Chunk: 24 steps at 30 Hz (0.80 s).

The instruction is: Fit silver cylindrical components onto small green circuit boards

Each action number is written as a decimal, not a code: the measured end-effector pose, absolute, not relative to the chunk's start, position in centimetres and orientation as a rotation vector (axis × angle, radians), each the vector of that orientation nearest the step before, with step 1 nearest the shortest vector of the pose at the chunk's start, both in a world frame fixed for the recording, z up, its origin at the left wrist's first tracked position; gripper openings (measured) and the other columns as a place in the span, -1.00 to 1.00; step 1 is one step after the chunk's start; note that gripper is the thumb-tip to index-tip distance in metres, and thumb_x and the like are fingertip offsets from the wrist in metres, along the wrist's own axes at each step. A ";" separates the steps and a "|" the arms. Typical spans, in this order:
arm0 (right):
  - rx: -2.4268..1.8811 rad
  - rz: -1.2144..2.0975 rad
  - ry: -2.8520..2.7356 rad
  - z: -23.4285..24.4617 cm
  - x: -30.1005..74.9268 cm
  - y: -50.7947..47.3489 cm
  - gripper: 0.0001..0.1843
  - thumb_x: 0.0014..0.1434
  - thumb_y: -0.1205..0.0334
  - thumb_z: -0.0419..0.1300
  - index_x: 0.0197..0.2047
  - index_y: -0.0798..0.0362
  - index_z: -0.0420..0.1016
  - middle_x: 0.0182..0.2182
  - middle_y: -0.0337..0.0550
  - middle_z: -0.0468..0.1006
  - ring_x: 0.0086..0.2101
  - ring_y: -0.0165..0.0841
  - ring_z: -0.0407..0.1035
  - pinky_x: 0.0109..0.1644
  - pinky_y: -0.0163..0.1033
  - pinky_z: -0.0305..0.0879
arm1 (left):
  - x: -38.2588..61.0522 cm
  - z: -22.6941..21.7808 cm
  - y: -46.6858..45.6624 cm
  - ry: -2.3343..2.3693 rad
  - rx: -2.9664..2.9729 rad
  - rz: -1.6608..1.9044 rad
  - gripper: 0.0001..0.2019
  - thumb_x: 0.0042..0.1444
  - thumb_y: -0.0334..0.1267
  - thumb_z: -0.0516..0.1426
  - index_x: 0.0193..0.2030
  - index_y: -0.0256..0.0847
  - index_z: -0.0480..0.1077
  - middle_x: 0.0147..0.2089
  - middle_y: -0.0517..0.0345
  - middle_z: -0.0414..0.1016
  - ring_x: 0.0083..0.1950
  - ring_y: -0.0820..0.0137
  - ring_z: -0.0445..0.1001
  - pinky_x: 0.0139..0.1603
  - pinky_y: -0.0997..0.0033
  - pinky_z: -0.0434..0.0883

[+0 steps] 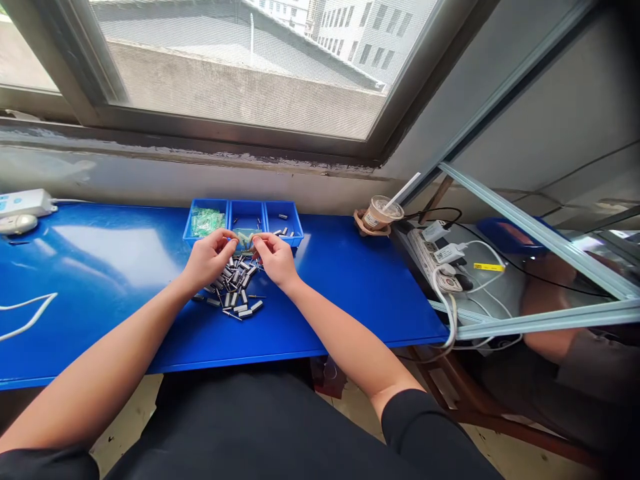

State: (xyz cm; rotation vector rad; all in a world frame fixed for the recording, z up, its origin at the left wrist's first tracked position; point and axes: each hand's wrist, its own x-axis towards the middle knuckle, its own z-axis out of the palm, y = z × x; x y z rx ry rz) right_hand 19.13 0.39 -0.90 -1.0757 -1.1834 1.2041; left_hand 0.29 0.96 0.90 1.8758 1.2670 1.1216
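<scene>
My left hand (210, 257) and my right hand (277, 259) face each other over the blue table, thumbs and forefingers pinched. Between them is a small clear, green-tinted plastic bag (245, 237), gripped at its two sides. Whether anything is in it is too small to tell. Below lies a loose pile of small silver cylinders with black ends and thin dark pins (237, 287). Just behind my hands stands a blue three-part bin (231, 212). Its left compartment holds a heap of similar small bags (207, 221); the middle and right ones hold a few small metal pieces.
A drink cup with a straw (382, 215) stands in a cardboard holder at the back right. Beyond it are a power strip (430, 257) with plugs and cables, and a metal frame (540, 230). White cable (30, 320) lies at left. Someone's arm (550, 307) shows at far right.
</scene>
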 end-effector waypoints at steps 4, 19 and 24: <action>-1.076 1.192 -1.202 -1.0 19.1 0.4 -0.51 0.15 -0.28 0.42 -0.16 -0.01 0.63 -0.39 -0.24 0.61 -0.34 -0.37 0.51 -0.13 -0.21 0.56 | 0.3 1.0 0.9 1.263 1.899 1.115 -0.70 0.26 0.07 0.15 -0.18 -0.13 0.47 -0.54 0.28 0.38 -0.51 0.38 0.33 -0.39 0.32 0.22; -1.090 1.174 -1.210 -0.9 19.2 0.4 -0.62 0.21 -0.16 0.40 -0.17 -0.01 0.65 -0.39 -0.24 0.63 -0.33 -0.37 0.51 -0.11 -0.22 0.53 | 0.3 1.0 0.8 1.252 1.916 1.126 -0.71 0.26 0.05 0.14 -0.16 -0.14 0.47 -0.54 0.29 0.37 -0.51 0.41 0.27 -0.39 0.34 0.21; -1.098 1.156 -1.231 -0.9 19.2 0.4 -0.58 0.19 -0.20 0.38 -0.16 -0.01 0.66 -0.37 -0.21 0.64 -0.32 -0.36 0.51 -0.13 -0.22 0.50 | 0.4 0.9 0.9 1.246 1.911 1.144 -0.71 0.25 0.04 0.15 -0.18 -0.14 0.48 -0.55 0.30 0.35 -0.52 0.42 0.24 -0.41 0.35 0.19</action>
